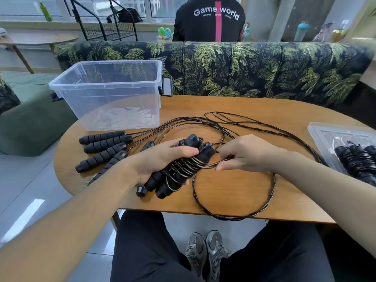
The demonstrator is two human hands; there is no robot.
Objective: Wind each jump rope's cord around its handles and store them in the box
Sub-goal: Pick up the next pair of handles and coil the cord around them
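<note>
Black handle pair (173, 171) in left hand's (160, 159) grip, right hand (244, 152) pinching cord (234, 215); four loose handles (103, 147), one box (114, 92).

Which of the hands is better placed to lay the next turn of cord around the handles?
Right. The right hand already pinches the free cord beside the coils, while the left hand grips the paired handles and looks busy steadying them.
</note>
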